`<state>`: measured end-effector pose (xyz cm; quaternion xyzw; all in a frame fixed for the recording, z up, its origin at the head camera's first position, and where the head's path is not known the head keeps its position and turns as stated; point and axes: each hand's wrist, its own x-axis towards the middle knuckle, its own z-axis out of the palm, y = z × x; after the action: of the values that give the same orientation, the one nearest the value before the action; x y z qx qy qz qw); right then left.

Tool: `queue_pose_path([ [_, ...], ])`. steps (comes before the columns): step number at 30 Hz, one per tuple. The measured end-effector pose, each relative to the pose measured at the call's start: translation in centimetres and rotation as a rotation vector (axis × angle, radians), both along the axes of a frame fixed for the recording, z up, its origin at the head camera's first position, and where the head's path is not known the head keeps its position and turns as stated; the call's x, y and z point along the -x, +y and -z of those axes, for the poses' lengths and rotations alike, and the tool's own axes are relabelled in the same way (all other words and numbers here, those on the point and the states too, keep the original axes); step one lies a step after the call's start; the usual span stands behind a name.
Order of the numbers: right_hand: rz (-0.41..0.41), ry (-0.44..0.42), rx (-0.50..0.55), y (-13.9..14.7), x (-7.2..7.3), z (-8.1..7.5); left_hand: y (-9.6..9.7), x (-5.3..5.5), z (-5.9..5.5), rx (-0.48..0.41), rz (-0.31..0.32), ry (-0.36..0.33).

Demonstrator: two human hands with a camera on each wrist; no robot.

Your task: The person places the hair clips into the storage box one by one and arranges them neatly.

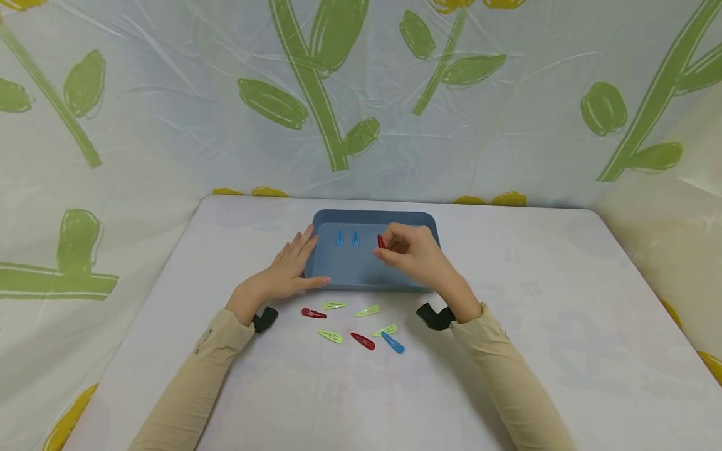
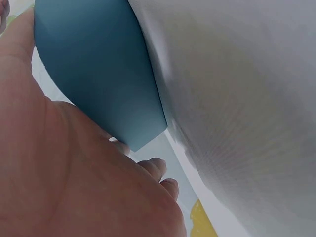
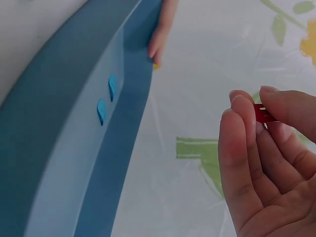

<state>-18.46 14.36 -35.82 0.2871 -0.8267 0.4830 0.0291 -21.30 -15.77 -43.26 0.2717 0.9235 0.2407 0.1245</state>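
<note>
Between thumb and fingertips, my right hand [image 1: 418, 252] pinches a small red snap hair clip [image 1: 380, 241] above the right part of a blue-grey tray [image 1: 369, 217]. The right wrist view shows the same red hair clip [image 3: 265, 113] sticking out of the pinch. Two blue hair clips [image 1: 340, 238] lie side by side in the tray's left half. With fingers extended, my left hand [image 1: 282, 269] rests along the tray's left side, thumb at the near left corner. In the left wrist view, the palm [image 2: 84, 173] is beside the tray's outer wall [image 2: 98, 64].
Nearer than the tray, loose hair clips lie on the white table [image 1: 507, 376]: two red clips [image 1: 363, 341], several yellow-green clips [image 1: 330, 337] and a blue clip [image 1: 393, 343] touching a yellow-green one. A leaf-patterned sheet [image 1: 383, 169] hangs behind the table.
</note>
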Motion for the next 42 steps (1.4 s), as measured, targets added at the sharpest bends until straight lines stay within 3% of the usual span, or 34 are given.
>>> queue_pose_path([
  [20, 0.052, -0.104, 0.114, -0.6, 1.2, -1.2, -0.2, 0.0, 0.0, -0.032, 0.0, 0.0],
  [26, 0.062, -0.138, 0.12, -0.8, 1.5, -1.4, -0.4, 0.2, 0.8, -0.024, -0.004, 0.004],
  [42, 0.1, -0.192, 0.161, -0.4, 2.2, -0.5, -0.3, 0.4, 1.2, -0.025, -0.004, 0.015],
])
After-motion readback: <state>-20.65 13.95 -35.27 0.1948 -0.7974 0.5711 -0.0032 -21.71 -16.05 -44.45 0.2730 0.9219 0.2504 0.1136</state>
